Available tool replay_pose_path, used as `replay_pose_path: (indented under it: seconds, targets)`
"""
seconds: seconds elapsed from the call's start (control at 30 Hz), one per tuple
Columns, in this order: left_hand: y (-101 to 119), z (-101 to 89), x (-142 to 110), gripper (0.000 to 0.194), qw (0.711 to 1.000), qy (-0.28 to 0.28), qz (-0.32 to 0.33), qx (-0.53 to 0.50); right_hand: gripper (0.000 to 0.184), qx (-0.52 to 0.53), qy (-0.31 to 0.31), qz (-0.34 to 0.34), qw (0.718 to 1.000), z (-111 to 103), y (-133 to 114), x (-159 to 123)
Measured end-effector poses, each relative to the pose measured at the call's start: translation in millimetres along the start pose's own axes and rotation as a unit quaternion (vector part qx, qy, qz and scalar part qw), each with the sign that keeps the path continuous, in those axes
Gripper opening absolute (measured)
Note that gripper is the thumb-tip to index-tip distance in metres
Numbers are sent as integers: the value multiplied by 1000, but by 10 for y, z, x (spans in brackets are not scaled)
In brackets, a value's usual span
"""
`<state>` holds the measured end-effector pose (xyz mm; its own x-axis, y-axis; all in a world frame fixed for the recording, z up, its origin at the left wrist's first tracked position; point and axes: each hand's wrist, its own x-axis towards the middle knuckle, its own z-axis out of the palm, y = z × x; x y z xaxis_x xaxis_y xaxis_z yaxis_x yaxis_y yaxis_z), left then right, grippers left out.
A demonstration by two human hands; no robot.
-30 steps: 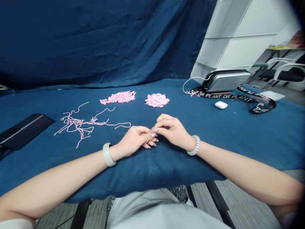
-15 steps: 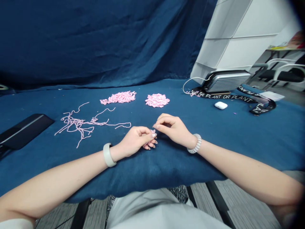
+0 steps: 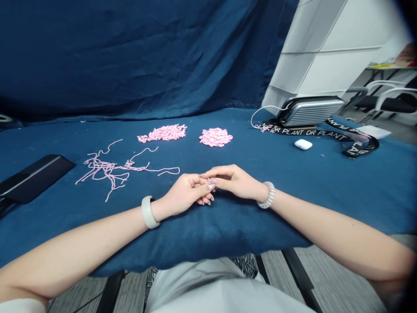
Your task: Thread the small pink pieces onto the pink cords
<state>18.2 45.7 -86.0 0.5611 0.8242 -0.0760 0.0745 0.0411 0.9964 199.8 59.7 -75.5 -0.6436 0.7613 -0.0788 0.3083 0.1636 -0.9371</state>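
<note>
My left hand (image 3: 187,193) is closed in a pinch on a small piece of pink yarn, of which only a sliver shows by the thumb. Against its fingertips, my right hand (image 3: 239,181) is closed too, thumb and forefinger meeting at the same yarn. The fingers hide most of that piece. Loose pink yarn strands (image 3: 107,167) lie tangled to the left of my hands. Beyond them sit a long heap of pink knotted yarn pieces (image 3: 166,132) and a rounder heap of pink yarn pieces (image 3: 215,137).
A dark flat device (image 3: 35,176) lies at the left on the blue cloth (image 3: 260,234). At the right are a ribbed silver case (image 3: 314,111) with a white cable, a black lettered strap (image 3: 306,132) and a white earbud case (image 3: 302,144). A blue curtain (image 3: 130,56) hangs behind.
My right hand drew slightly away from the left, exposing a bit of pink yarn, then came back with its fingers reaching over the left fingertips. My left hand stayed nearly still.
</note>
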Motion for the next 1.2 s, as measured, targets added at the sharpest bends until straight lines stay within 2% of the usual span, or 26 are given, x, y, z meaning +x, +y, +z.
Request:
replay_pose_path:
  seconds: [0.13,0.27,0.33,0.53,0.7,1.2]
  targets:
    - [-2,1,1,27,1000,2,-4,-7,65,-9,19,12,1000,-4,-39,-16]
    - [-1,11,-2,28,1000,13,-26,8,66,-68,118,22,991,-26,-75,-42]
    - [7,20,-2,27,999,14,-28,21,67,-110,144,23,983,-32,-79,-54]
    - [48,48,0,28,998,12,-35,50,62,-184,119,7,976,-4,-101,-78]
    - [42,52,6,28,998,16,-39,52,61,-210,126,0,970,10,-92,-72]
    - [8,44,10,30,999,19,-25,39,65,-190,140,23,971,4,-35,-32]
